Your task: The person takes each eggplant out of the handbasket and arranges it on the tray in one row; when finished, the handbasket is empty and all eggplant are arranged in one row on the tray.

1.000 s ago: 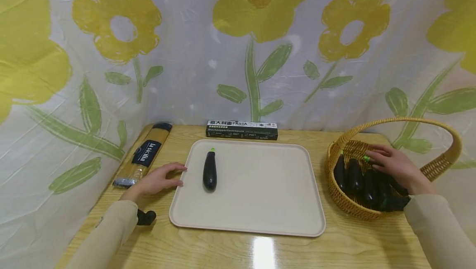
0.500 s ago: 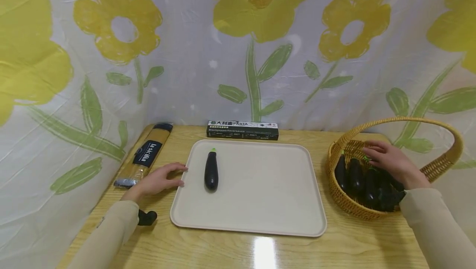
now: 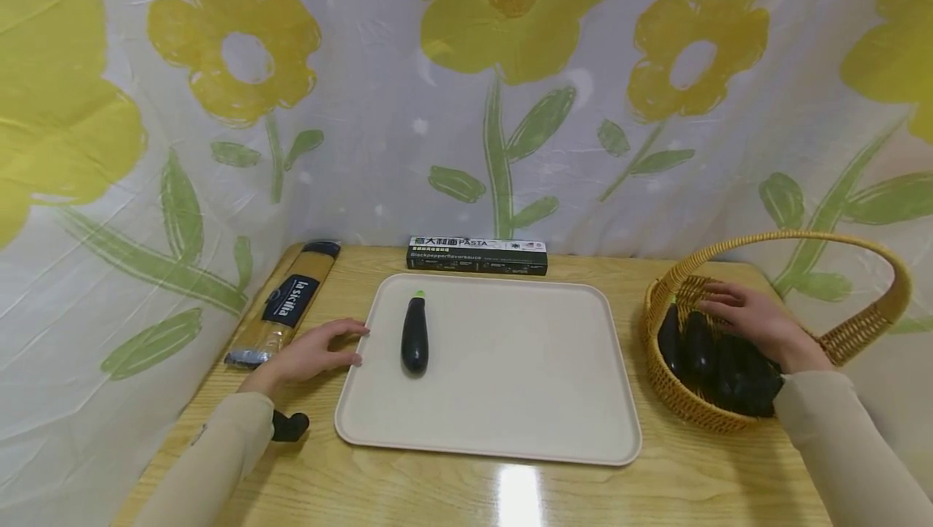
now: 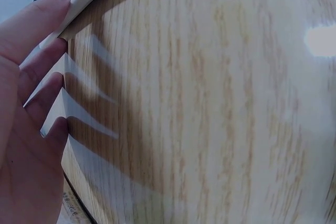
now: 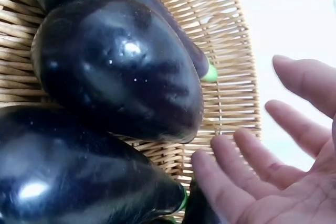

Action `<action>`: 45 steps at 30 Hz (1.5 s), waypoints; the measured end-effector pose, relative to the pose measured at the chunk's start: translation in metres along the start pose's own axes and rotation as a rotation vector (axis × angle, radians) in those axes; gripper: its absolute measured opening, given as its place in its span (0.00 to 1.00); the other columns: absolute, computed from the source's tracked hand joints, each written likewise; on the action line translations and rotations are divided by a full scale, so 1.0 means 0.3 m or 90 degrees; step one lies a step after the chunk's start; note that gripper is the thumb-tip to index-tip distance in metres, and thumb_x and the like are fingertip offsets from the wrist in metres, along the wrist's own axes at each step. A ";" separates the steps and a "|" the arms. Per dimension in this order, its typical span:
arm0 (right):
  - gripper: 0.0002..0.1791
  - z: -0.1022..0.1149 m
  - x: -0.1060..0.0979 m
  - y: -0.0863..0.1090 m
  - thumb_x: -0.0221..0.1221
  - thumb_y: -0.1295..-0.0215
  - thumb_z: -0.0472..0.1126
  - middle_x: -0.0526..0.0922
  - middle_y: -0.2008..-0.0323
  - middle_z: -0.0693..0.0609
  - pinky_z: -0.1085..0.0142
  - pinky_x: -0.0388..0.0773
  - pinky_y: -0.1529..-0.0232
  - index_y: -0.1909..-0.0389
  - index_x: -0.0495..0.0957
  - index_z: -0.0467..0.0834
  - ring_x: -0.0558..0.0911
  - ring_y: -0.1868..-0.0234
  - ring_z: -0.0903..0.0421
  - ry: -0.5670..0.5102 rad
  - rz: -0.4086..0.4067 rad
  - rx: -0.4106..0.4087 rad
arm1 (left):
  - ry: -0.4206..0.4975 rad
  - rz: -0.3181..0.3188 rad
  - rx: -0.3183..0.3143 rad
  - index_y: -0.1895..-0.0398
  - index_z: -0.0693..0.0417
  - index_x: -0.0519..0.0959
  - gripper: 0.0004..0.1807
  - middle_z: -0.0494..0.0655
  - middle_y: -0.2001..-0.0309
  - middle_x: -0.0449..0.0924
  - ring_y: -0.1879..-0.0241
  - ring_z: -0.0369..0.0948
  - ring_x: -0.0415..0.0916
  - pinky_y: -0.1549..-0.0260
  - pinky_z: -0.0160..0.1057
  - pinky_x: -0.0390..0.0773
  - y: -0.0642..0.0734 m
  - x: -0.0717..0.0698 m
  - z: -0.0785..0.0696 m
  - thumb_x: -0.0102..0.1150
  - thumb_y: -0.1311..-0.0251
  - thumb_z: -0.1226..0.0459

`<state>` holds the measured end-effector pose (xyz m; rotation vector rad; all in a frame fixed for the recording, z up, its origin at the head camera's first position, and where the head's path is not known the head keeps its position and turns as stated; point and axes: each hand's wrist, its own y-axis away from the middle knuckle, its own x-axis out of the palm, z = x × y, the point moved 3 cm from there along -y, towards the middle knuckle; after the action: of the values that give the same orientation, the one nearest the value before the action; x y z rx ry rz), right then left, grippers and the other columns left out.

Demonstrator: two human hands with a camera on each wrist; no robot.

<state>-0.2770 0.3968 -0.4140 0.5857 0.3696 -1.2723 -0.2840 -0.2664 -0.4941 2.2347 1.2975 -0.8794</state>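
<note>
One dark purple eggplant (image 3: 415, 337) lies lengthwise on the left part of a cream tray (image 3: 525, 373). My left hand (image 3: 313, 355) rests at the tray's left edge, its fingers loosely bent and gripping nothing. At the right, my right hand (image 3: 758, 326) hovers over a wicker basket (image 3: 681, 404) that holds several eggplants (image 3: 698, 346). In the right wrist view the fingers (image 5: 283, 169) are spread, apart from the large eggplant (image 5: 115, 66) beside them. Part of the basket's contents is hidden under the hand and sleeve.
The basket's tall handle (image 3: 802, 234) arches over the right hand. A packet of spaghetti (image 3: 287, 300) lies behind the left hand. A black pasta box (image 3: 477, 258) stands behind the tray, close to the flowered curtain (image 3: 364, 146).
My right hand has moved slightly left over the basket, covering the green stems seen before. The left hand, the tray and its eggplant have stayed put.
</note>
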 end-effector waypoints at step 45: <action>0.38 -0.006 0.053 -0.007 0.59 0.30 0.43 0.56 0.33 0.21 0.48 0.74 0.42 0.30 0.55 0.26 0.58 0.32 0.27 0.035 0.168 -0.006 | 0.010 0.009 -0.016 0.38 0.55 0.74 0.26 0.59 0.33 0.67 0.30 0.60 0.57 0.33 0.62 0.56 -0.005 -0.001 -0.002 0.65 0.38 0.58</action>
<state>-0.2746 0.3851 -0.4249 0.6404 0.3315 -1.0031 -0.2851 -0.2656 -0.4936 2.2319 1.2916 -0.8376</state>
